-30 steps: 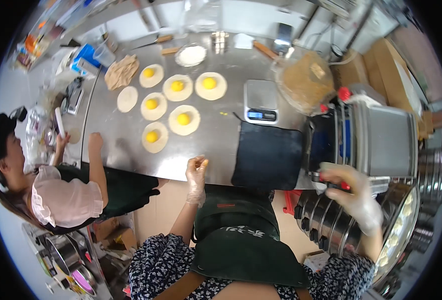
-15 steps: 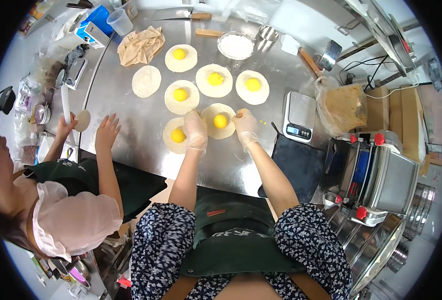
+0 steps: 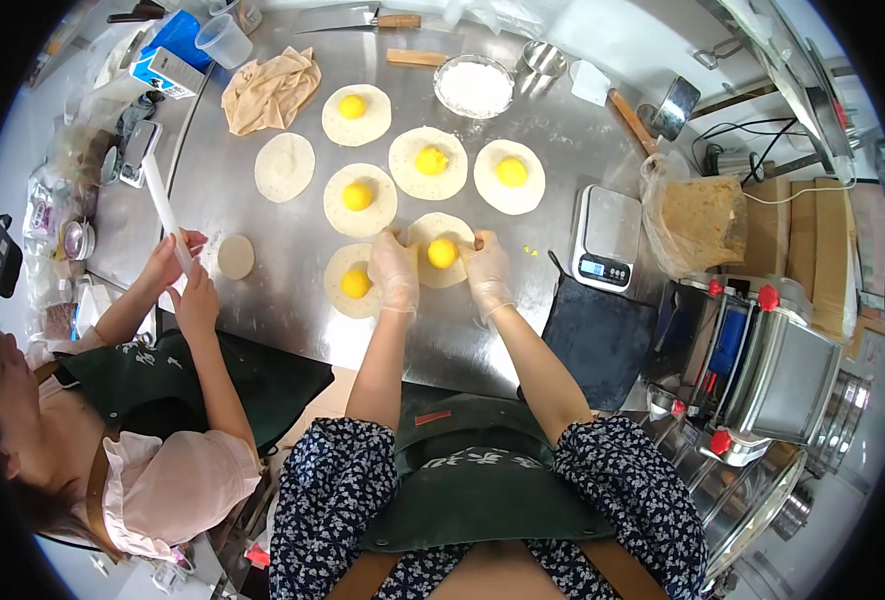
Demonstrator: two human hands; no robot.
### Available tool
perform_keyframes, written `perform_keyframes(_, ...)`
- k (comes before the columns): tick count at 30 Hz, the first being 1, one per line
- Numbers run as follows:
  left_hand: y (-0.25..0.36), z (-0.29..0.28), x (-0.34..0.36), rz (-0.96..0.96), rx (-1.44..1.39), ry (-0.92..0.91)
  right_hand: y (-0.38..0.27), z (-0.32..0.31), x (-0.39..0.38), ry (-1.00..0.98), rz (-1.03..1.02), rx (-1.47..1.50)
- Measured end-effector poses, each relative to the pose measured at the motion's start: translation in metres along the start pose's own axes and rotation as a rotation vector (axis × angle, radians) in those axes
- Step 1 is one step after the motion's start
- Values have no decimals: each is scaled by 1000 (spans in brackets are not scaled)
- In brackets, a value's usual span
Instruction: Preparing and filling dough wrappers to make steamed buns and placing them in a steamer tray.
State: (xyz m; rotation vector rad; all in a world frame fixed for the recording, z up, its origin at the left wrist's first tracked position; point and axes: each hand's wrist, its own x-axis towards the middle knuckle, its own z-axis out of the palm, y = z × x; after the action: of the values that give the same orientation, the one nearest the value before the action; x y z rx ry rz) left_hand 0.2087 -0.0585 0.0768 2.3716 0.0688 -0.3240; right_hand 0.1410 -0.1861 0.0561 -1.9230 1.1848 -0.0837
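Observation:
My left hand [image 3: 395,260] and my right hand [image 3: 478,255], both in clear plastic gloves, pinch opposite edges of a pale dough round [image 3: 438,226] with a yellow ball [image 3: 443,253] at its middle. Another topped round [image 3: 346,308] lies just left of my left hand. Several more rounds with yellow balls [image 3: 431,160] lie behind, and a bare dough round [image 3: 283,168] sits among them at the left. A digital scale [image 3: 603,228] and a black mat [image 3: 598,350] are to the right of my right hand.
A co-worker [image 3: 173,470] at left holds a white rolling pin [image 3: 162,195] two-handed beside a small dough disc [image 3: 236,256]. Behind are a cloth [image 3: 273,92], a flour bowl [image 3: 473,105] and a cleaver [image 3: 348,20]. A metal machine with red knobs [image 3: 768,360] stands at right.
Both my hands came from apart near the front edge onto the dough round and now grip it slightly closer to me. The co-worker's right hand has moved onto the rolling pin.

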Motion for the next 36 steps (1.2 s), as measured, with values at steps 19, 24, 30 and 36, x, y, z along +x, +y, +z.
perform_keyframes(19,58,-37,-90,-553,-1450,-501,-50,-155,-77,-291,-149,452)
perform_keyframes(24,110,-26,-128,-698,-1808,-886,-39,-200,-101,125,-445,-45)
perform_keyframes(30,109,-1,-157,167,-1425,-910,-65,-217,-120,-144,-1030,-604)
perform_keyframes(36,125,-8,-189,0,-1827,-901,-40,-221,-111,-166,-1043,-714)
